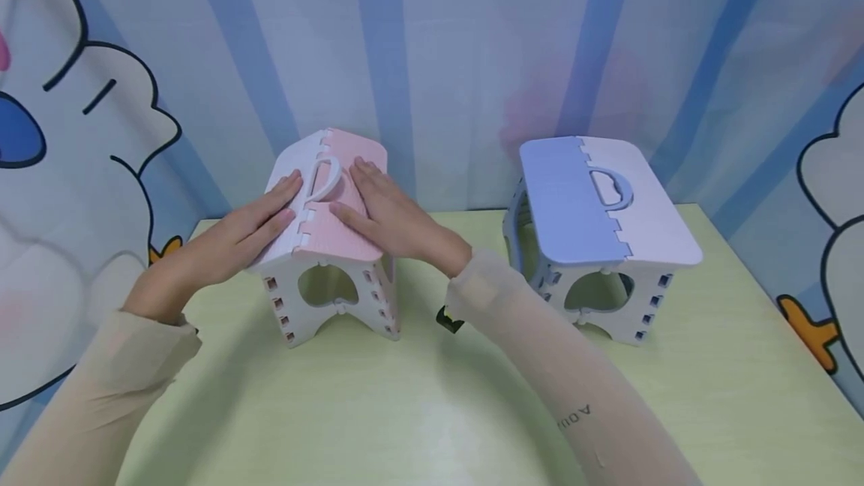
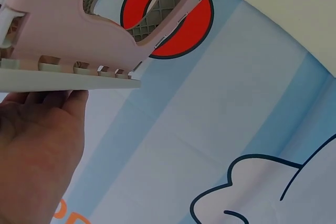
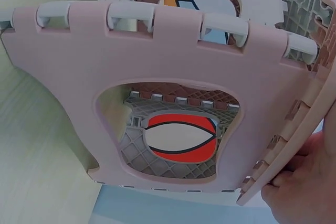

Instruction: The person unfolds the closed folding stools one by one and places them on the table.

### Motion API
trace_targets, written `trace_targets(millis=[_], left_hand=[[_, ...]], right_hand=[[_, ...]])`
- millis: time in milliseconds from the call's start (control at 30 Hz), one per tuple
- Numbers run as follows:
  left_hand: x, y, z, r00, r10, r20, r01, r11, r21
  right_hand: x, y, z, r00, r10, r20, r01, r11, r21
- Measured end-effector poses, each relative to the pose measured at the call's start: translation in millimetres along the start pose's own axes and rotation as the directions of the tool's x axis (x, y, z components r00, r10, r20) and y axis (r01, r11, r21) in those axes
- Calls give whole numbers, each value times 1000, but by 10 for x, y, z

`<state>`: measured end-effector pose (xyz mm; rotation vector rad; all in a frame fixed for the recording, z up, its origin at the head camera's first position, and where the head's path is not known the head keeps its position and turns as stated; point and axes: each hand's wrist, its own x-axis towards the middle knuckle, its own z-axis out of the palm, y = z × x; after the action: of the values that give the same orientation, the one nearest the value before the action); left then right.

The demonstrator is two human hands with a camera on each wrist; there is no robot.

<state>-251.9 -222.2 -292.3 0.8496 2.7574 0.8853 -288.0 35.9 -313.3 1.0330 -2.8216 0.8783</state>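
Observation:
A pink-and-white folding step stool point(image 1: 340, 243) stands on its legs, its two-part top raised to a ridge along the middle seam. My left hand point(image 1: 232, 242) lies on the white half with straight fingers. On the pink half rests my right hand point(image 1: 394, 216), fingers extended and thumb apart. Between them a white carry handle point(image 1: 337, 175) sticks up from the seam. In the left wrist view, the left hand point(image 2: 42, 145) touches the white panel point(image 2: 63, 82). The right wrist view has the right hand point(image 3: 310, 182) against the pink panel's outer face, its fingertips partly hidden.
A blue-and-white folding stool point(image 1: 570, 205) stands unfolded to the right, its top flat. Both stools are on a pale green table point(image 1: 405, 411). A striped blue backdrop point(image 1: 445, 81) with cartoon figures rises behind and at both sides.

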Motion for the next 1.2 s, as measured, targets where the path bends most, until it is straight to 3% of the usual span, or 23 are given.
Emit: trace_targets(millis=[767, 1200], left_hand=[[-1, 10, 26, 999, -34, -19, 35, 996, 85], [41, 13, 58, 999, -31, -14, 33, 979, 201]], right_hand=[[-6, -34, -54, 999, 28, 43, -22, 991, -133], [12, -55, -78, 996, 56, 68, -40, 974, -222]])
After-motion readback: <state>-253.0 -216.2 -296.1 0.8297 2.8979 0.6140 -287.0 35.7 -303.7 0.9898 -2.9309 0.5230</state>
